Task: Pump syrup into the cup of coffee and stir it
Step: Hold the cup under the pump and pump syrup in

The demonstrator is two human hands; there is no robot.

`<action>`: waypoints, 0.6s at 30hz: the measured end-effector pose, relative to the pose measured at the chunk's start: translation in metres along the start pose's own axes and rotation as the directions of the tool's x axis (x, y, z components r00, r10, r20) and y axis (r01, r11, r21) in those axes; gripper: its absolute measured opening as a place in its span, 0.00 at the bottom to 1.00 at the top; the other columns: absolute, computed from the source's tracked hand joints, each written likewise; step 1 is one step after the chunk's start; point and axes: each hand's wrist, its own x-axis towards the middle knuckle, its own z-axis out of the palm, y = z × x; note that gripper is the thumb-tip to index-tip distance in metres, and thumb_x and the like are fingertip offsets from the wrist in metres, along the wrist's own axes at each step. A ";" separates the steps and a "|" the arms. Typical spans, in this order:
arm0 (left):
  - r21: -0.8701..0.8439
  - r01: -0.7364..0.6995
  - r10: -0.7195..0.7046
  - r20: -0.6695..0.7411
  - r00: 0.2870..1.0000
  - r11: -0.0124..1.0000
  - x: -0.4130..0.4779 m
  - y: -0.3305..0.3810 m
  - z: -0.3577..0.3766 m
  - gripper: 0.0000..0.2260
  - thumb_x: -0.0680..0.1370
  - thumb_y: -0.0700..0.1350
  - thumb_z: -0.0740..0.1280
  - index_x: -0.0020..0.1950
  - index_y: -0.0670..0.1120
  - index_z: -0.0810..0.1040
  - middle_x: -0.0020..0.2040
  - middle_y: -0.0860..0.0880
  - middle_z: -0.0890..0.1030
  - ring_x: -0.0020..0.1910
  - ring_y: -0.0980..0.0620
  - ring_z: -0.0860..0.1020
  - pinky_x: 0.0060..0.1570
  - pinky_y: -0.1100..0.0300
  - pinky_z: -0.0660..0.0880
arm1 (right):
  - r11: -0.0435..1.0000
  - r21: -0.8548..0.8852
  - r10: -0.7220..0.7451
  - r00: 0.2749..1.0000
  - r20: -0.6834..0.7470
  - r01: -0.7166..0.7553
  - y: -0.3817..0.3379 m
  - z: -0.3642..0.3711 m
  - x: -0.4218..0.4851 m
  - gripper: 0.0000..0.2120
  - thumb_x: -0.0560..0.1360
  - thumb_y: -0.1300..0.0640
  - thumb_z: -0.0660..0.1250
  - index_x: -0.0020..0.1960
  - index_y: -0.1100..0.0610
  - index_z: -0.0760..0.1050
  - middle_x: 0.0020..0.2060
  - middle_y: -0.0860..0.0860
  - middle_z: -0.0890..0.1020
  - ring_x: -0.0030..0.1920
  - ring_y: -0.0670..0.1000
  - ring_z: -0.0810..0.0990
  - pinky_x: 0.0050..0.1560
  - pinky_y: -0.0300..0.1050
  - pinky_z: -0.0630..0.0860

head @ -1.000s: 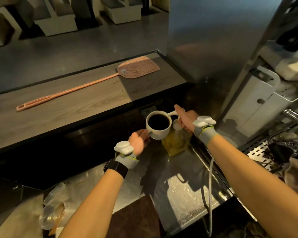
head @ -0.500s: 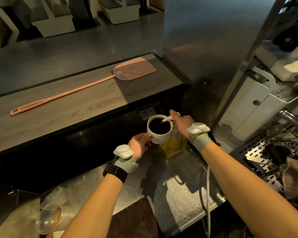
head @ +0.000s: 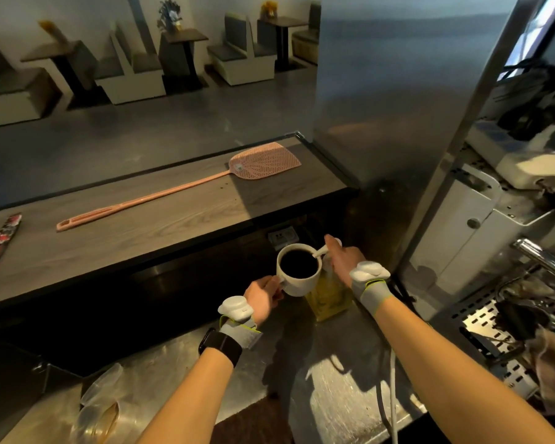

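Note:
A white cup (head: 298, 283) full of black coffee is held up by its handle in my left hand (head: 263, 298). Right behind and below it stands a clear bottle of yellow syrup (head: 329, 296) with a white pump. The pump's spout (head: 319, 252) reaches over the cup's rim. My right hand (head: 342, 261) lies on top of the pump head, fingers pressed down over it. The bottle's neck is hidden by the cup and my hand.
A wooden counter ledge (head: 173, 225) runs behind, with a pink fly swatter (head: 180, 187) and a red packet (head: 0, 241) on it. An espresso machine and drip grate (head: 481, 318) stand to the right. A crumpled plastic bag (head: 100, 408) lies bottom left on the steel worktop.
My right hand pushed the pump head down, then stayed on it. The cup remains under the spout. My head tilted up, so more of the room shows.

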 end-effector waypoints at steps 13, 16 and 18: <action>0.031 0.039 -0.038 -0.035 0.999 0.999 -0.048 -0.052 -0.047 0.16 0.78 0.42 0.55 0.30 0.48 0.67 0.31 0.48 0.67 0.30 0.53 0.64 0.31 0.61 0.59 | 0.994 0.076 -0.097 0.977 0.189 0.084 0.012 0.059 -0.037 0.26 0.81 0.43 0.55 0.29 0.57 0.68 0.24 0.53 0.69 0.16 0.45 0.64 0.17 0.34 0.59; -0.143 0.083 -0.097 -0.091 0.991 0.986 -0.071 -0.080 -0.064 0.17 0.80 0.38 0.52 0.31 0.45 0.68 0.31 0.46 0.67 0.25 0.59 0.64 0.26 0.67 0.59 | 0.993 0.012 -0.117 0.952 0.284 0.118 0.017 0.087 -0.041 0.26 0.81 0.43 0.55 0.29 0.57 0.69 0.23 0.52 0.69 0.13 0.42 0.64 0.16 0.32 0.58; -0.183 0.106 -0.133 -0.143 0.981 0.977 -0.086 -0.097 -0.077 0.17 0.80 0.38 0.52 0.32 0.44 0.68 0.31 0.46 0.69 0.21 0.61 0.65 0.24 0.70 0.60 | 0.982 -0.060 -0.150 0.924 0.351 0.182 0.016 0.109 -0.045 0.26 0.81 0.44 0.55 0.28 0.56 0.69 0.23 0.52 0.69 0.15 0.44 0.65 0.15 0.31 0.58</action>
